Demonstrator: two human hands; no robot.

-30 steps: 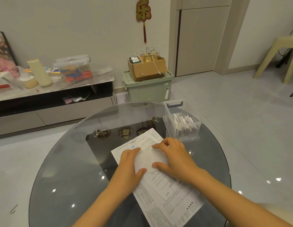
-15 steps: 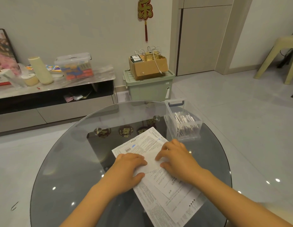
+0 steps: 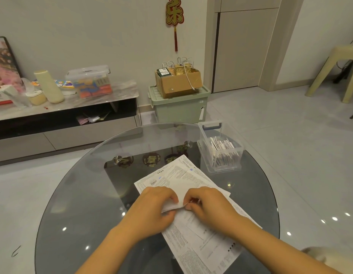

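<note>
Head camera: the left hand (image 3: 152, 206) and right hand (image 3: 209, 204), pressed flat a half-second ago, now curl their fingers and pinch the small white folded paper slip (image 3: 172, 207) between them, over the printed white sheets (image 3: 191, 175) on the round grey glass table (image 3: 82, 194). The fold looks made, the slip ready to lift. Beyond the right hand, a clear plastic box with a blue handle (image 3: 221, 169) holds white slips standing on edge (image 3: 223, 147).
</note>
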